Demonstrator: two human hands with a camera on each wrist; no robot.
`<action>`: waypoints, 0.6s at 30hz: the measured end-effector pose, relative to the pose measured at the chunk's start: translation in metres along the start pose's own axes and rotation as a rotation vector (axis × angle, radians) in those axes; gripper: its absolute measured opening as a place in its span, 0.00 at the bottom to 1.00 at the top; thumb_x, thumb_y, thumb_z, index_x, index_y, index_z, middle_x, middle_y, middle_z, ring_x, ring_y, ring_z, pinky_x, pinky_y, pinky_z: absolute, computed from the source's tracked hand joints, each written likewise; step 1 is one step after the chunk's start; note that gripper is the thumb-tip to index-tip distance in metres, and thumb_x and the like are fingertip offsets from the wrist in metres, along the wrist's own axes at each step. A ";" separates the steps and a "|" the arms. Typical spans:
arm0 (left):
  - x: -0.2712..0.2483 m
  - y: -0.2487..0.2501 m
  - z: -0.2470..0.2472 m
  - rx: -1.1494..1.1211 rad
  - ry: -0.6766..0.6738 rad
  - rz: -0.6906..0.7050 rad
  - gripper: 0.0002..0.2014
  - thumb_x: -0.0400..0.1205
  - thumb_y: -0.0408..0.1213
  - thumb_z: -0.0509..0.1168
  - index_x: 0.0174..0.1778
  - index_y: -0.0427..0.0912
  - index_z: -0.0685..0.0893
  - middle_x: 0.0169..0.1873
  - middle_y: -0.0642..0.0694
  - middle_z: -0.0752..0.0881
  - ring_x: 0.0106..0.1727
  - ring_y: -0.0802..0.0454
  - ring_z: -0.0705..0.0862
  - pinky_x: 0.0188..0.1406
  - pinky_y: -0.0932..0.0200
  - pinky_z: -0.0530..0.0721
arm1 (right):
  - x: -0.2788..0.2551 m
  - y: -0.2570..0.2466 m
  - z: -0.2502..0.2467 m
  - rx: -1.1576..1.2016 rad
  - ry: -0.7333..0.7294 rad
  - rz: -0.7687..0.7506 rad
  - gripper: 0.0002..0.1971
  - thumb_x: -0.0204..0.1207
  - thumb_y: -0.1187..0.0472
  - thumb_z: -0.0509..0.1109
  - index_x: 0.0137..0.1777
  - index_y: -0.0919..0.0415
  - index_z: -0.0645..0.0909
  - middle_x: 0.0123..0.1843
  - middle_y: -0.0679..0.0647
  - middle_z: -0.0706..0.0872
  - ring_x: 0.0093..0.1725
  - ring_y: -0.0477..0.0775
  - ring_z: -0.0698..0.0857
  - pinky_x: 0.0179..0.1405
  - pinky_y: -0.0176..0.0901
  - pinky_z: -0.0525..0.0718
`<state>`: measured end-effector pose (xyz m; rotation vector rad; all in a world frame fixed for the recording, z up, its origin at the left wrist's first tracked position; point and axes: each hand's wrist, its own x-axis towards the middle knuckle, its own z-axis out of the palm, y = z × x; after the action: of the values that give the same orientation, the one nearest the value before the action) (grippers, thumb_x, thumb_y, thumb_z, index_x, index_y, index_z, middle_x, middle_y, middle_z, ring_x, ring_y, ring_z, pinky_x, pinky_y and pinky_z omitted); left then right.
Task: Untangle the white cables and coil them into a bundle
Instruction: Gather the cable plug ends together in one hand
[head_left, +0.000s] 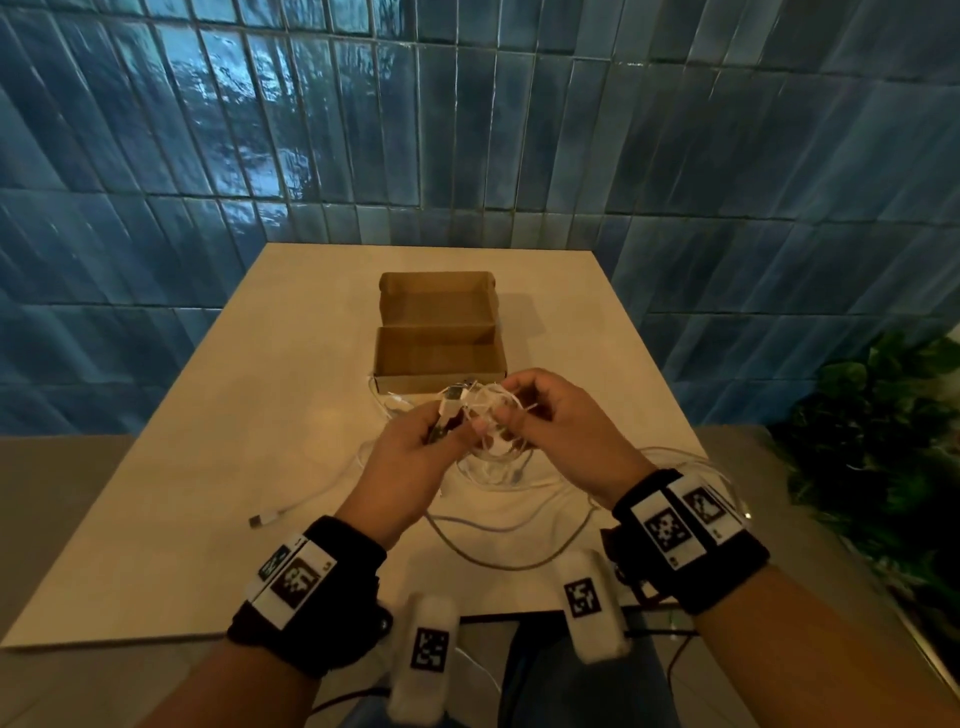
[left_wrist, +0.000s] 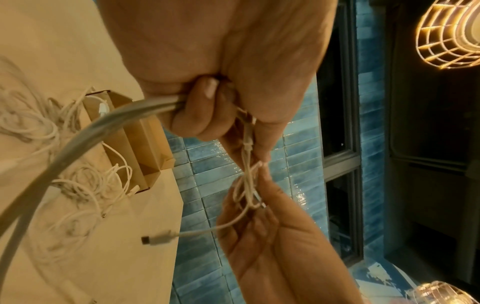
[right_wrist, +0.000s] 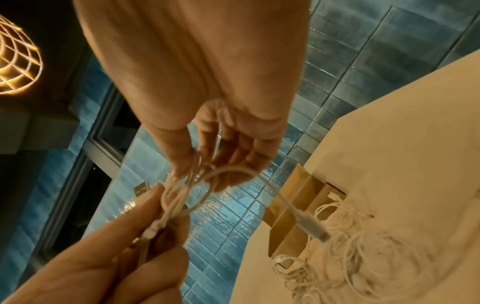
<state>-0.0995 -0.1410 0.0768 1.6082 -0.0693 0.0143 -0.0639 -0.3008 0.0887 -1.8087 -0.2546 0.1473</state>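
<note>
Two hands (head_left: 415, 457) (head_left: 556, 421) pinching white cables (head_left: 480, 415), one open box (head_left: 439, 332)

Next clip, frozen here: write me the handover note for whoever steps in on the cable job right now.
Left hand: grips a white cable and pinches thin strands near a connector.
Right hand: fingers pinch the small knot of loops held between both hands, above the table.
Rest of the white cables lie loose and tangled on the table near the open cardboard box; one plug end lies to the left.
Done: one tangle lifted and being worked.
Left: free the knot, untangle the remainder, coil everything into a bundle.
</note>
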 end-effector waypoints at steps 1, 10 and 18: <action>0.000 -0.002 -0.001 -0.018 0.013 -0.003 0.05 0.84 0.31 0.64 0.46 0.36 0.84 0.15 0.63 0.77 0.18 0.69 0.74 0.20 0.77 0.69 | -0.001 0.002 -0.001 -0.015 -0.037 0.031 0.10 0.78 0.64 0.70 0.58 0.64 0.80 0.47 0.58 0.86 0.37 0.45 0.84 0.35 0.34 0.83; -0.001 -0.020 0.001 -0.141 0.021 -0.162 0.07 0.86 0.38 0.61 0.47 0.42 0.83 0.21 0.57 0.70 0.20 0.61 0.63 0.18 0.66 0.60 | -0.012 0.016 -0.002 0.133 -0.078 0.138 0.05 0.80 0.64 0.67 0.51 0.60 0.84 0.38 0.51 0.86 0.36 0.43 0.84 0.36 0.34 0.80; -0.001 -0.040 -0.001 -0.141 0.037 -0.161 0.07 0.86 0.40 0.62 0.49 0.41 0.81 0.25 0.53 0.67 0.22 0.60 0.60 0.18 0.65 0.60 | -0.011 0.027 0.006 -0.035 0.087 0.047 0.05 0.75 0.64 0.73 0.47 0.66 0.87 0.37 0.53 0.87 0.33 0.38 0.83 0.35 0.27 0.79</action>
<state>-0.0978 -0.1382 0.0367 1.4680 0.0858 -0.0835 -0.0736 -0.3047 0.0607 -1.8513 -0.1540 0.0975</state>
